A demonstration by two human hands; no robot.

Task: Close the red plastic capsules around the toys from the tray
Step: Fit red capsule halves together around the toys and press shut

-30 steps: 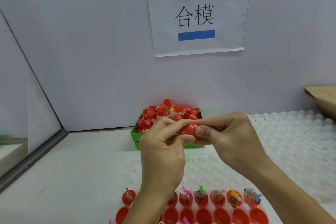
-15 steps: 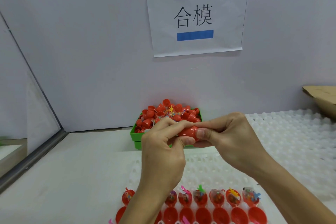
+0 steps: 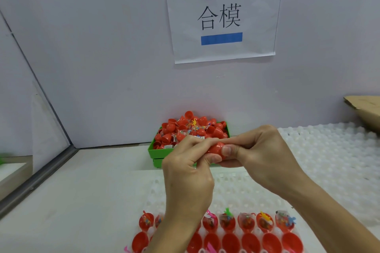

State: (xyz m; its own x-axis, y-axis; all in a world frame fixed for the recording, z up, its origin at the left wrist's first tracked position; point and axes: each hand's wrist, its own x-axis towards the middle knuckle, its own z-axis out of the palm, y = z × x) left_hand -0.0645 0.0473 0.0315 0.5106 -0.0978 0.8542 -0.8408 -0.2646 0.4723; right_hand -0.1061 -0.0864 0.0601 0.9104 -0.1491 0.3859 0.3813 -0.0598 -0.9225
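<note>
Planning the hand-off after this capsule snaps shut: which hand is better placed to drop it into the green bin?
Probably the left hand. It grips the red capsule directly in front of the green bin; the right hand pinches it from the side farther from the bin.

A pale lavender-grey wall (image 3: 102, 47) carries a white paper sign (image 3: 223, 14) with black characters (two blue rectangles flank them). Below, a white tabletop (image 3: 82, 191); brown cardboard (image 3: 366, 109) sits far right.
</note>
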